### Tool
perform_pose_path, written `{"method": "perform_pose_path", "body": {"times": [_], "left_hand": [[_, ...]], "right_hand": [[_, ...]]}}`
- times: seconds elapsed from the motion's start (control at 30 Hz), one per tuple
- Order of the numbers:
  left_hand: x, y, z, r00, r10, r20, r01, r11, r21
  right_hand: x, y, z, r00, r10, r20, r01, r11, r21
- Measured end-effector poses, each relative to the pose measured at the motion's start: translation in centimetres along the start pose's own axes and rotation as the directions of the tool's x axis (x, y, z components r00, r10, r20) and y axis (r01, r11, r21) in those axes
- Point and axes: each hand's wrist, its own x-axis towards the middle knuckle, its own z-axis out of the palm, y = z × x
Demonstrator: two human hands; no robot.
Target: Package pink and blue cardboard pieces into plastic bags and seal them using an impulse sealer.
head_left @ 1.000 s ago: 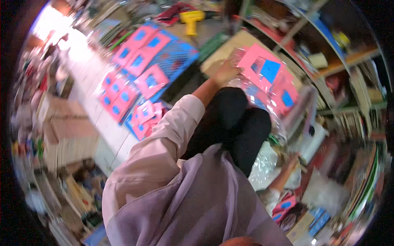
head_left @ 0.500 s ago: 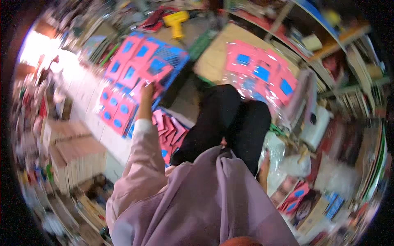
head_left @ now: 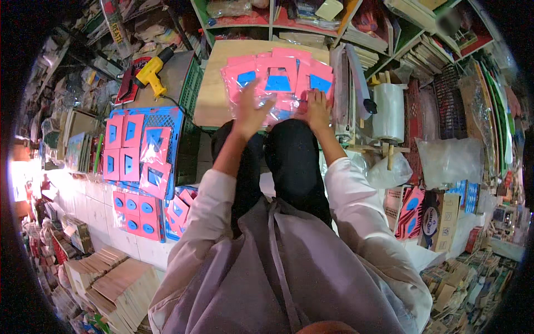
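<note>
Pink packets (head_left: 283, 64) with blue trapezoid pieces, several in clear plastic, overlap on a wooden board in front of my knees. My left hand (head_left: 251, 114), slightly blurred, hovers over their near left side with thumb and fingers apart. At the near right side my right hand (head_left: 318, 113) bends its fingers closed on the edge of a clear plastic packet (head_left: 289, 104). To the left, more pink packets (head_left: 129, 153) lie in rows on a blue plastic crate (head_left: 172, 119). Pink cards with blue ovals (head_left: 133, 214) are lower down.
A yellow heat gun (head_left: 151, 75) lies on a surface at the upper left. A roll of clear plastic (head_left: 388, 114) stands right of the wooden board (head_left: 214, 72). Shelves (head_left: 272, 19) line the far side. Book stacks (head_left: 119, 278) are at the lower left.
My left hand has moved from the packets on the blue crate to the wooden board. My right hand has come up from beside my leg to the packets. The view has turned.
</note>
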Motion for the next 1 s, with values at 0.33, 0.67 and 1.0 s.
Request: {"method": "perform_pose_path", "body": {"times": [0.33, 0.67, 1.0], "left_hand": [[2.9, -2.5, 8.7, 0.81, -0.47, 0.352, 0.577, 0.525, -0.625], [2.8, -2.6, 10.0, 0.749, -0.532, 0.394, 0.654, 0.496, -0.571], [4.2, -2.2, 9.5, 0.472, -0.38, 0.795, 0.855, -0.02, -0.518]], "right_hand": [[-0.3, 1.1, -2.4, 0.953, -0.039, 0.301, -0.017, 0.983, 0.182], [-0.9, 1.7, -3.1, 0.97, -0.115, 0.214, 0.149, 0.977, -0.15], [-2.2, -2.0, -13.3, 0.934, -0.342, 0.102, 0.279, 0.878, 0.389]]}}
